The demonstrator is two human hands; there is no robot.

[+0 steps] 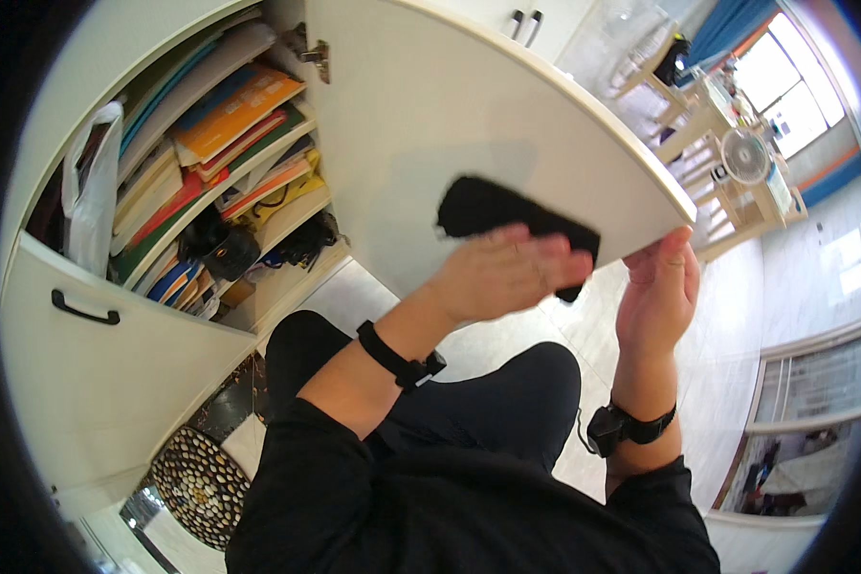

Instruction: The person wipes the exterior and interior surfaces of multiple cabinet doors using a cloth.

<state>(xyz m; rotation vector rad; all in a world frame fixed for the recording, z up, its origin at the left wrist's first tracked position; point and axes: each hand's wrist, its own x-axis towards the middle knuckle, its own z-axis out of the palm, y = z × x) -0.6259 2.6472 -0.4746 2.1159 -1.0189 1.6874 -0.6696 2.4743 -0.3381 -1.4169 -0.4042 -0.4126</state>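
A white cabinet door stands swung out before me, its inner face towards me. My left hand lies over a folded black cloth and holds it flat against the lower part of that face. The cloth's far end sticks out past my fingers, and a corner hangs below them. At the door's outer lower corner, my right hand grips the edge, thumb up along it. A metal hinge joins the door to the cabinet.
Open shelves at left hold books, folders, a white plastic bag and a dark pouch-like item. Beside them is a shut door with a black handle. A round pebble-patterned mat lies lower left. A fan stands far right.
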